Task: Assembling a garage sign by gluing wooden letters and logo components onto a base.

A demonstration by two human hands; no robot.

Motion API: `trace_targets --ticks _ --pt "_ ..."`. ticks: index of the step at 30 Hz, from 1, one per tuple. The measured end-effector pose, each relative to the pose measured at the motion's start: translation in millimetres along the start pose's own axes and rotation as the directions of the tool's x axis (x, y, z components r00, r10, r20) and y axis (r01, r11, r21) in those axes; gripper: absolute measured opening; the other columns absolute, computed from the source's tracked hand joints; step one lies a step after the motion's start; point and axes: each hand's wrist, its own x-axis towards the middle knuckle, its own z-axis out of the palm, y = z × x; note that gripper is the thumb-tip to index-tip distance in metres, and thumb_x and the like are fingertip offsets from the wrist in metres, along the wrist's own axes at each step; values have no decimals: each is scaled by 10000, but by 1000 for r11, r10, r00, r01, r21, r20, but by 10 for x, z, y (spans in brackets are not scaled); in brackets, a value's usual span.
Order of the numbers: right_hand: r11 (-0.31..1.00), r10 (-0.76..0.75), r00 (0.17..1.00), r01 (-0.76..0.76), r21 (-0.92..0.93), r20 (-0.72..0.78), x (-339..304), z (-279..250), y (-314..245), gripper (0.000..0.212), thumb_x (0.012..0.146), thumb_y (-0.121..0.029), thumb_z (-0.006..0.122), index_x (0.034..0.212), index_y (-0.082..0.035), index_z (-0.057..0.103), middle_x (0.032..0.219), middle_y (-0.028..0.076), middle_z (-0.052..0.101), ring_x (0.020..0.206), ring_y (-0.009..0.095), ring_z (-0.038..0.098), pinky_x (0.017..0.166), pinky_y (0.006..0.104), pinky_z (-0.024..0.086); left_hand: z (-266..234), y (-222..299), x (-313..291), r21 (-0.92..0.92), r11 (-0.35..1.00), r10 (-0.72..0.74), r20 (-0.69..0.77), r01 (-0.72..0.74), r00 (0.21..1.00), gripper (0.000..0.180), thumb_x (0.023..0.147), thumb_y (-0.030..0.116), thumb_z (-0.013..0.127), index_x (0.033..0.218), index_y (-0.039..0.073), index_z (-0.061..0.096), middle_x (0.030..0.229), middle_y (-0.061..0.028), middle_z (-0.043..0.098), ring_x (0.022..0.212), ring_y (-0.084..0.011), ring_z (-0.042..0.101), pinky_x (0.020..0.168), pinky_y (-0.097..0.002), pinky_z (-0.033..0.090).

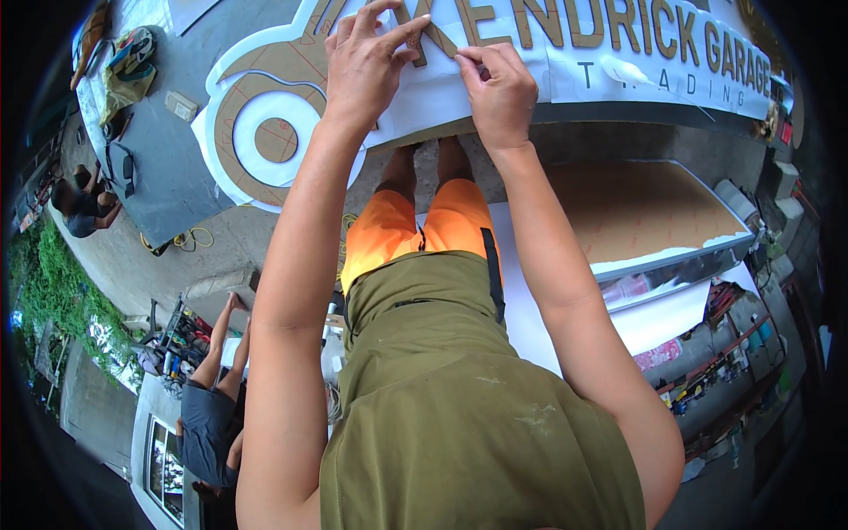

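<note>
A brown cut-out letter (439,40) lies on a white paper pattern (424,97) over the table at the top of the head view. My left hand (364,75) is over its left side, fingers spread, with the index fingertip and thumb close against the letter. From the right, my right hand (502,93) pinches at the lower end of the same letter, thumb and index finger together. More brown letters (541,22) stand in a row to the right. Left of my hands, a brown ring-shaped cut-out (231,146) surrounds a brown disc (276,140).
A white glue-bottle-like object (625,71) lies on the paper at right. Below the table edge, a brown-faced panel (645,212) rests to my right. One person (212,415) is at lower left, another (84,208) at far left. A yellow cord (190,237) lies on the ground.
</note>
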Motion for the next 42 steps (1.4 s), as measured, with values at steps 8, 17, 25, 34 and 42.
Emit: trace_targets --ticks 8,17,25,34,42 --pt "1000 2 1000 -2 2 1 3 -12 -13 101 837 -118 830 931 -119 793 923 37 728 743 246 725 670 357 575 -1 9 1 5 1000 -14 5 14 1000 486 908 305 767 1358 473 690 1490 56 533 1277 -241 525 1085 -453 397" --pt "1000 3 1000 -3 -13 -2 0 -2 -14 101 841 -130 830 934 -113 793 928 35 731 752 246 728 676 356 576 -1 16 6 1 1000 -22 6 22 1000 482 909 305 766 1354 475 692 1493 56 528 1277 -246 528 1093 -457 391" --pt "1000 17 1000 -17 1 5 3 -11 -27 102 847 -121 825 943 -112 792 933 36 731 759 247 728 675 357 575 -29 46 5 -20 999 -34 6 35 999 486 902 288 774 1351 457 697 1486 41 530 1292 -260 527 1101 -464 390" --pt "1000 24 1000 -24 -11 4 0 -19 -54 108 840 -116 828 941 -112 789 937 40 726 780 262 727 687 364 574 -38 69 4 -41 998 -49 -11 48 999 462 871 250 796 1301 410 743 1470 16 556 1239 -253 560 1077 -450 417" --pt "1000 26 1000 -26 -14 -2 8 -15 -71 115 827 -104 832 931 -102 784 937 48 724 790 274 725 682 377 569 -46 61 17 -37 999 -39 -2 39 999 475 865 237 802 1311 387 742 1478 6 557 1261 -261 549 1087 -452 416"
